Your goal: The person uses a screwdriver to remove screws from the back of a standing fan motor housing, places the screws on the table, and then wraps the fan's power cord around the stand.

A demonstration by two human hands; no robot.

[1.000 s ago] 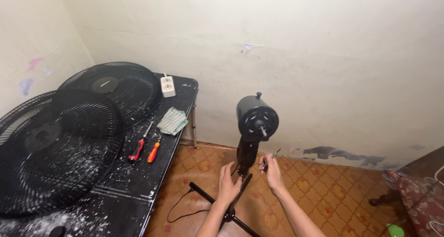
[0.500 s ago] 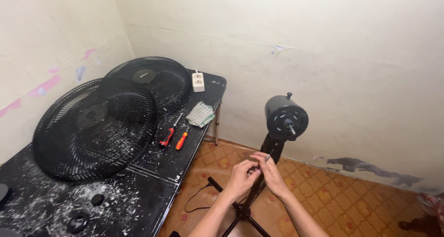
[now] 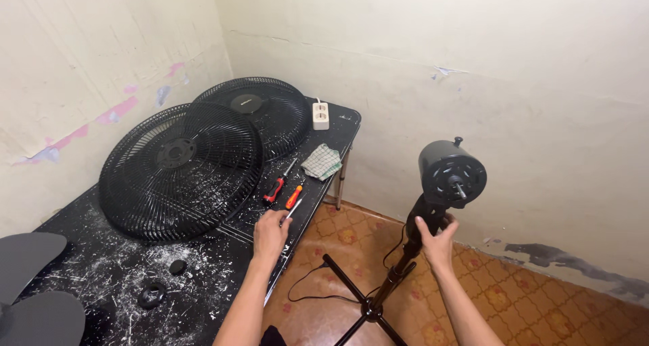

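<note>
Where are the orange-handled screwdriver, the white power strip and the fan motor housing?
orange-handled screwdriver (image 3: 293, 197), head view, on its orange handle.
white power strip (image 3: 320, 114), head view, middle of its white body.
fan motor housing (image 3: 451, 172), head view, on its round black front face.

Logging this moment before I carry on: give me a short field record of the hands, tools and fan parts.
left hand: on the black table, fingertips at the orange screwdriver
right hand: gripping the fan neck below the motor housing
other tool: red-handled screwdriver, beside the orange one
fan grilles: two, leaning against the wall
cloth: on the table, near the white power strip
stand base: on the tiled floor
</note>
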